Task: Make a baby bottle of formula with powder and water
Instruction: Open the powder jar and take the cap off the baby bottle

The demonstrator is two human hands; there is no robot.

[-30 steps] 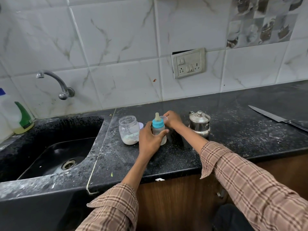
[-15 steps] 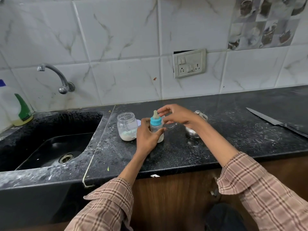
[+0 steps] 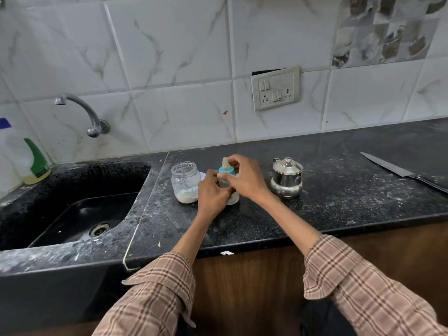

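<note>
Granite counter (image 3: pixel 327 190) under both hands bore one baby bottle (image 3: pixel 228 183), left hand (image 3: pixel 212 195) gripping its body, right hand (image 3: pixel 244 177) pinching its collar, one powder jar (image 3: pixel 185 181) left, one steel pot (image 3: pixel 287 178) right.

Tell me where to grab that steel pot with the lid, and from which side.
Take the steel pot around its narrower upper body, just under the lid, coming from the right. It stands upright, the right side is open counter, and the right hand crowds its left. The knob alone might lift only the lid.

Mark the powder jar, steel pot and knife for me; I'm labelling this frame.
powder jar (image 3: pixel 185 181), head view, on its clear side wall.
steel pot (image 3: pixel 287 177), head view, on its body below the lid.
knife (image 3: pixel 388 164), head view, on the blade.
</note>
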